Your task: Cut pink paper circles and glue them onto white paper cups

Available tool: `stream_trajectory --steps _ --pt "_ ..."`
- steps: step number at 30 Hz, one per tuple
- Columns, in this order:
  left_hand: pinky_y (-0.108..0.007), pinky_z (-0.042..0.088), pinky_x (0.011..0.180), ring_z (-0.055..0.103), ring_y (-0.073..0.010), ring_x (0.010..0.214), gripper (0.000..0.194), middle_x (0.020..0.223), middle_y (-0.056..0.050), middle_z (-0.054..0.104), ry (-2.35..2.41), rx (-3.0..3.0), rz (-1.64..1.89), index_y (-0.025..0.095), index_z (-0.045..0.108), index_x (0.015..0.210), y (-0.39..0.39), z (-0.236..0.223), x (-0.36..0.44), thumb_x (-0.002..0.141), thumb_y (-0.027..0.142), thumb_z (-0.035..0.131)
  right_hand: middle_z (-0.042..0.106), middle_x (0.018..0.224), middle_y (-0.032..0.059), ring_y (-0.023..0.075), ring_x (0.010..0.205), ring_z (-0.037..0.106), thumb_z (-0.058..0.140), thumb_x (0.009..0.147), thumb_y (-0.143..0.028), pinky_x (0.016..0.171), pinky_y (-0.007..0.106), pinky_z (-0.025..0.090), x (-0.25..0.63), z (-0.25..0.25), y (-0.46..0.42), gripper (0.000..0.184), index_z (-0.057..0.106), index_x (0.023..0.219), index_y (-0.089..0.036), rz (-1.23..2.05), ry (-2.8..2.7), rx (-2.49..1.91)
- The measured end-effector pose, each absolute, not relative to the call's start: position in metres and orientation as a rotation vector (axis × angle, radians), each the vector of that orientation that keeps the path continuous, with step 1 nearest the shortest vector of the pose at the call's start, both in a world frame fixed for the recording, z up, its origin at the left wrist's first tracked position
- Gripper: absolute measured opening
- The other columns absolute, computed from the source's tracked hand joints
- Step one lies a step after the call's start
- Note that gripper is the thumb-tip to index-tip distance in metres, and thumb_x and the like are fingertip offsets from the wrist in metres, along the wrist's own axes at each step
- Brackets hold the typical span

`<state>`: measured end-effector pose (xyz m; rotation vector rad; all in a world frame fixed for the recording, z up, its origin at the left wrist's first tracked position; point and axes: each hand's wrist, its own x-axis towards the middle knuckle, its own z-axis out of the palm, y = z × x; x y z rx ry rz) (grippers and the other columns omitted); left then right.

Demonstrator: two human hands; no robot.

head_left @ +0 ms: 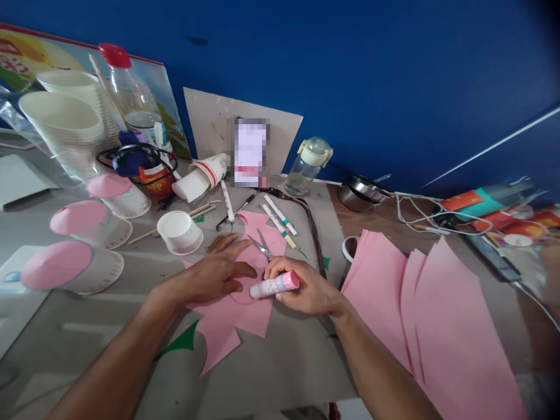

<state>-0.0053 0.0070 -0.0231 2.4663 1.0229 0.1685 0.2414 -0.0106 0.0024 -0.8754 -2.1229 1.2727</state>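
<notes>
Gripped in my right hand [310, 289] is a glue stick [272, 286] with a pink end, tilted so its pale tip is at a circle outline on the pink paper [254, 321]. My left hand [207, 274] rests on the same paper with its fingers spread, just left of the tip. Small scissors [262, 247] lie with parted blades beyond my right hand. Cut pieces of pink paper overlap under both hands. Left of my left hand stands a white paper cup [179, 232].
Three cups with pink tops [61, 265] lie at the left, before stacked paper cups [65, 125]. Markers [280, 221], a glass bottle [306, 169] and a propped phone [249, 151] are at the back. Pink sheets [455, 315] cover the right.
</notes>
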Motion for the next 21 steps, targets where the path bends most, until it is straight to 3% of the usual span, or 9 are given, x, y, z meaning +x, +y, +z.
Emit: stream_trajectory --steps 7,17,21 --pt "-0.054 0.014 0.113 0.014 -0.0348 0.142 0.034 0.156 0.003 0.023 1.025 2.468 0.163 0.041 0.066 0.111 0.0067 -0.0216 -0.0055 0.081 0.024 0.063 0.061 0.094 0.0033 0.019 0.089 0.056 0.053 0.06 0.001 0.084 0.033 0.044 0.2404 0.0011 -0.0103 0.037 0.052 0.09 -0.022 1.175 -2.188 -0.843" --pt "-0.053 0.014 0.113 0.014 -0.0337 0.142 0.032 0.156 0.004 0.022 1.047 2.464 0.139 0.04 0.066 0.112 0.0073 -0.0227 -0.0056 0.083 0.027 0.06 0.061 0.099 0.0038 0.0184 0.093 0.058 0.054 0.064 -0.001 0.085 0.032 0.045 0.238 -0.0005 -0.0112 0.035 0.052 0.092 -0.022 1.183 -2.139 -0.822" --pt "-0.053 0.014 0.113 0.014 -0.0342 0.142 0.033 0.156 0.003 0.022 1.036 2.463 0.14 0.04 0.067 0.111 0.0071 -0.0205 -0.0048 0.083 0.026 0.06 0.062 0.094 0.0034 0.018 0.086 0.059 0.055 0.065 -0.003 0.079 0.031 0.046 0.2388 0.0008 -0.0113 0.032 0.054 0.091 -0.021 1.264 -2.17 -0.862"
